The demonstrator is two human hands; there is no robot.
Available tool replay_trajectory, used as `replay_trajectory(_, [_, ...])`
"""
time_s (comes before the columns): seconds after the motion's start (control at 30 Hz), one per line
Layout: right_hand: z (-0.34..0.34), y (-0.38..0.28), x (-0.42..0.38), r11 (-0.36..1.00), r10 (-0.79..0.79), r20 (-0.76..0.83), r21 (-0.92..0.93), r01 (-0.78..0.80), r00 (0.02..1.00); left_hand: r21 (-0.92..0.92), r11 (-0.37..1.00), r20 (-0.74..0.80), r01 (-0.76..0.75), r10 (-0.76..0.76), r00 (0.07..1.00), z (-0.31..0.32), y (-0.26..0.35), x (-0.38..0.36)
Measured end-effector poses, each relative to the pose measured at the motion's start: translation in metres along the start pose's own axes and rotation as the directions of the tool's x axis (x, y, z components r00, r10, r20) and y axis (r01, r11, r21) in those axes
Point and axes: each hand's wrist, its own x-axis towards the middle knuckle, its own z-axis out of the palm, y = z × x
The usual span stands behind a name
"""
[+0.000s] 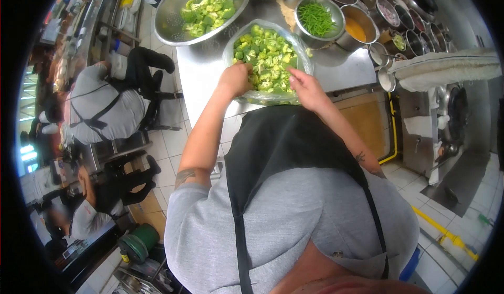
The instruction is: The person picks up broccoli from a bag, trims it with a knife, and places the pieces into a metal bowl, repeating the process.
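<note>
Head view: clear bag (269,98) of broccoli florets (268,58) sits at upper centre. Left hand (237,79) at its left edge, fingers curled, hold undeterminable; right hand (310,89) at its right edge, fingers narrow, hold likewise undeterminable.

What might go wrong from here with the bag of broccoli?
Florets fill much of the plastic bag, so some could spill if its soft rim sags. The bag sits near the edge of the table, so a tug might tip it. The bowl close by could get bumped.
</note>
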Motion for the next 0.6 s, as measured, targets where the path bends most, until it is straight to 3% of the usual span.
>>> replay_trajectory(0.1, [0.003, -0.002, 0.0, 0.999, -0.032, 0.031, 0.033, 0.031, 0.999, -0.174, 0.982, 0.047, 0.068, -0.061, 0.997, -0.005, 0.0, 0.002])
replay_trajectory(0.2, [0.002, -0.012, -0.004, 0.997, -0.065, 0.04, 0.052, 0.063, 0.997, -0.495, 0.869, -0.019, 0.022, -0.036, 0.999, -0.005, -0.001, -0.006])
replay_trajectory(0.3, [0.004, -0.021, -0.007, 0.991, -0.111, 0.046, 0.076, 0.107, 0.993, -0.92, 0.39, 0.047, 0.039, 0.011, 0.999, -0.003, 0.012, -0.018])
replay_trajectory(0.4, [0.002, -0.026, -0.007, 0.981, -0.117, 0.06, 0.161, 0.106, 0.991, -0.974, -0.191, 0.105, 0.121, 0.091, 0.99, 0.016, 0.012, -0.026])
replay_trajectory(0.43, [0.001, -0.026, -0.008, 0.975, -0.112, 0.067, 0.199, 0.097, 0.991, -0.953, -0.288, 0.065, 0.092, 0.101, 0.993, 0.018, 0.017, -0.028])
replay_trajectory(0.53, [0.002, -0.028, -0.009, 0.961, -0.137, -0.005, 0.242, 0.134, 0.991, -0.952, -0.3, 0.041, 0.064, 0.081, 0.996, 0.012, 0.033, -0.03])
replay_trajectory(0.6, [0.002, -0.035, -0.012, 0.947, -0.306, -0.071, 0.083, 0.311, 0.95, -0.984, -0.172, 0.043, 0.046, 0.022, 0.999, 0.016, 0.029, -0.025])
